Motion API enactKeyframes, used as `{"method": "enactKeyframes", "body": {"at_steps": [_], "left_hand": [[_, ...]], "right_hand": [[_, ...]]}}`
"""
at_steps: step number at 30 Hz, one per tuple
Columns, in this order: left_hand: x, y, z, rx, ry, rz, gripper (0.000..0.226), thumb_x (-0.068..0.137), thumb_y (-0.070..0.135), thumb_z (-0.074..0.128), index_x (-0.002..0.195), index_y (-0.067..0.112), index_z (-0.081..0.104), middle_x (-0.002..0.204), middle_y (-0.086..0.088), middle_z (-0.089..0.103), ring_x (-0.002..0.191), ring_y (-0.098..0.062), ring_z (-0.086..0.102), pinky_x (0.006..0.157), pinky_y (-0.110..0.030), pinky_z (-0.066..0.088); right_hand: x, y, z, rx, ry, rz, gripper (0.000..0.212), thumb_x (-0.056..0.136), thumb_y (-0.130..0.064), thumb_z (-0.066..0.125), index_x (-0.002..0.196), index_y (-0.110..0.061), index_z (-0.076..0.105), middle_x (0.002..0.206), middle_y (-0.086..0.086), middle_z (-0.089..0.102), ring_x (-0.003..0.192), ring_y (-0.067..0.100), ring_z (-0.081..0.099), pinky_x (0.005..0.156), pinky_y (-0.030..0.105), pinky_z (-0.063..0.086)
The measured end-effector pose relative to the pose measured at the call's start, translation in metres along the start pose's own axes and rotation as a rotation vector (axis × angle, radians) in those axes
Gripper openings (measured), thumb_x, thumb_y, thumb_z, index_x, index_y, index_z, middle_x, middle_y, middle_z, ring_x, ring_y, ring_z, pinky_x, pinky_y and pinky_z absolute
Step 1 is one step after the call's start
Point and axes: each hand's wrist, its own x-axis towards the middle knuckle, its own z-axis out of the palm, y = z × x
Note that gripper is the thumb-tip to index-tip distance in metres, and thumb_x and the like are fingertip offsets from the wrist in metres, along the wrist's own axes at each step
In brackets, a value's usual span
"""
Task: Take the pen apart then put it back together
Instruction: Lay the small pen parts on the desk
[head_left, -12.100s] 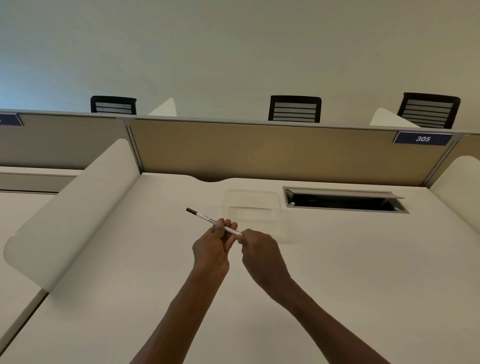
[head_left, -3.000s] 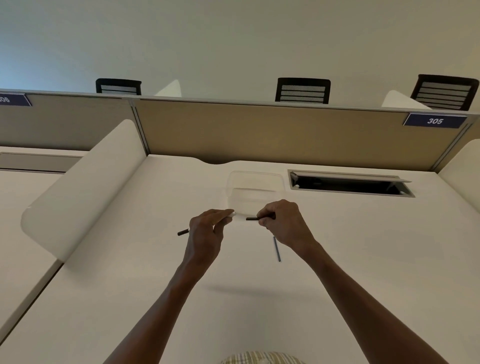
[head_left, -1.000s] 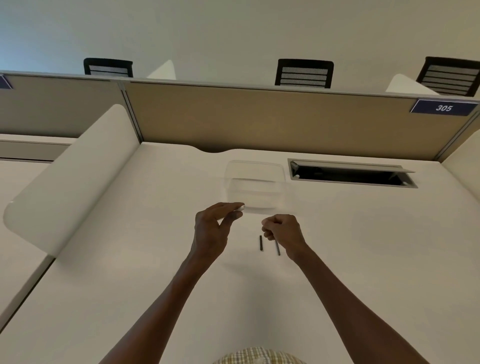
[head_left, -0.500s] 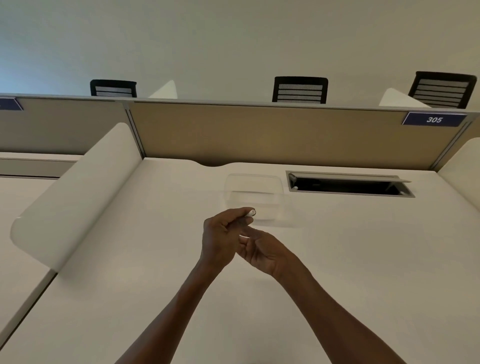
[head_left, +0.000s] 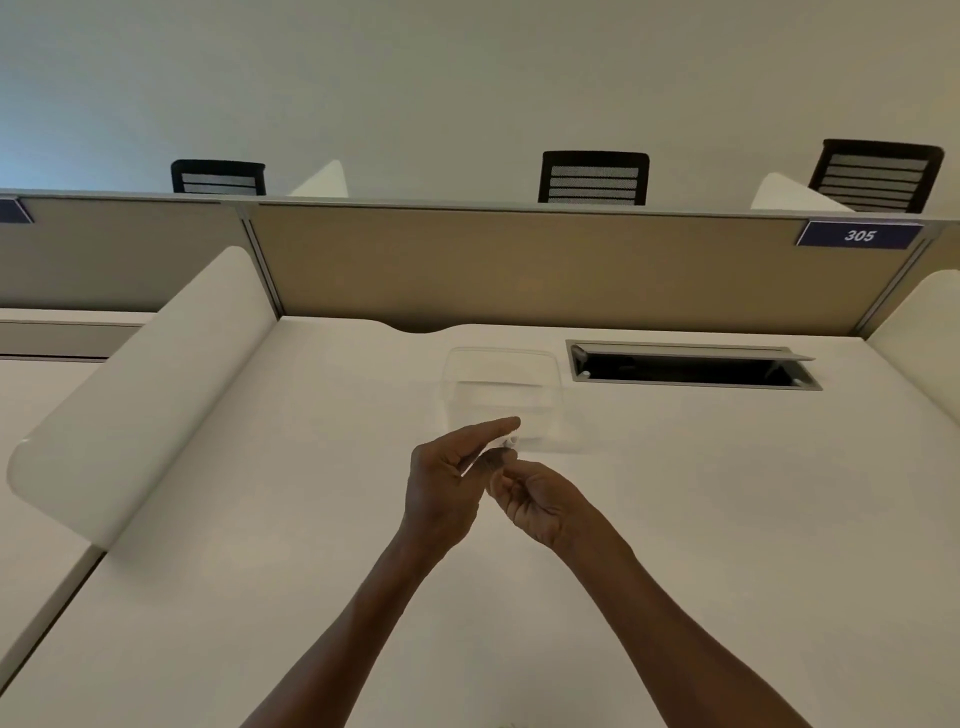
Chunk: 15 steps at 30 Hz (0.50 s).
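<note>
My left hand (head_left: 441, 483) is raised above the white desk (head_left: 727, 519) and pinches the white pen barrel (head_left: 510, 442) between thumb and forefinger. Only the barrel's pale end sticks out past the thumb, pointing up and to the right. My right hand (head_left: 537, 506) is just to the right, palm turned up, fingers curled in against the barrel's lower end. Whether those fingers hold a pen part is hidden. The loose dark pen parts are not visible; both hands cover that patch of desk.
A clear plastic container (head_left: 504, 389) stands just behind my hands. A recessed cable slot (head_left: 691, 370) lies at the back right. A white curved divider (head_left: 140, 400) bounds the left side, and a tan partition (head_left: 519, 270) closes the back.
A second ago my right hand was down by two dark parts on the desk. It has since risen to meet my left hand at the barrel, and those parts are no longer in sight.
</note>
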Motion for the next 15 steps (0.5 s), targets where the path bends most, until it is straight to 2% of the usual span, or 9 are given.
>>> {"method": "enactKeyframes", "body": {"at_steps": [2,4,7,11,12,15], "left_hand": [[-0.002,-0.009,-0.005,0.107,-0.043,0.047,0.044,0.084,-0.001,0.071,0.125,0.015,0.066,0.124,0.008,0.069,0.119,-0.007,0.062,0.099,-0.019,0.047],[-0.003,-0.024,-0.012,0.209,-0.06,0.055,0.051,0.083,0.006,0.074,0.131,0.016,0.061,0.13,0.007,0.064,0.123,-0.003,0.057,0.102,-0.015,0.043],[-0.006,-0.047,-0.022,0.31,-0.001,-0.025,0.048,0.086,0.011,0.073,0.132,0.021,0.061,0.13,0.008,0.064,0.123,0.002,0.056,0.102,-0.012,0.041],[-0.011,-0.08,-0.035,0.419,0.082,-0.141,0.04,0.091,0.012,0.067,0.131,0.015,0.062,0.132,-0.001,0.063,0.124,-0.002,0.053,0.101,-0.004,0.034],[-0.013,-0.089,-0.038,0.459,0.079,-0.163,0.04,0.093,0.013,0.065,0.133,0.013,0.06,0.135,-0.004,0.061,0.127,-0.005,0.051,0.104,-0.007,0.033],[-0.021,-0.119,-0.046,0.642,-0.004,-0.231,0.048,0.098,0.023,0.056,0.143,0.009,0.046,0.15,-0.008,0.045,0.143,-0.019,0.035,0.116,-0.033,0.03]], "right_hand": [[0.001,-0.004,-0.004,0.017,0.012,-0.012,0.009,0.08,0.01,0.063,0.084,0.013,0.071,0.082,0.023,0.068,0.068,0.024,0.071,0.052,0.023,0.058],[0.003,-0.009,-0.01,0.042,0.035,-0.026,0.017,0.078,0.008,0.064,0.094,0.014,0.066,0.086,0.023,0.066,0.066,0.023,0.071,0.052,0.024,0.058],[0.003,-0.015,-0.015,0.042,0.081,-0.045,0.008,0.085,0.006,0.061,0.088,0.012,0.065,0.087,0.022,0.064,0.064,0.023,0.072,0.05,0.022,0.057],[0.003,-0.021,-0.021,0.035,0.137,-0.077,0.009,0.092,0.004,0.057,0.089,0.01,0.063,0.076,0.02,0.067,0.062,0.023,0.072,0.051,0.021,0.057],[0.003,-0.021,-0.022,0.031,0.149,-0.086,0.008,0.092,0.005,0.057,0.092,0.01,0.063,0.075,0.02,0.068,0.062,0.023,0.072,0.052,0.021,0.058],[0.004,-0.021,-0.028,0.006,0.183,-0.128,0.009,0.091,0.005,0.059,0.096,0.012,0.06,0.074,0.021,0.069,0.063,0.024,0.072,0.054,0.021,0.059]]}}
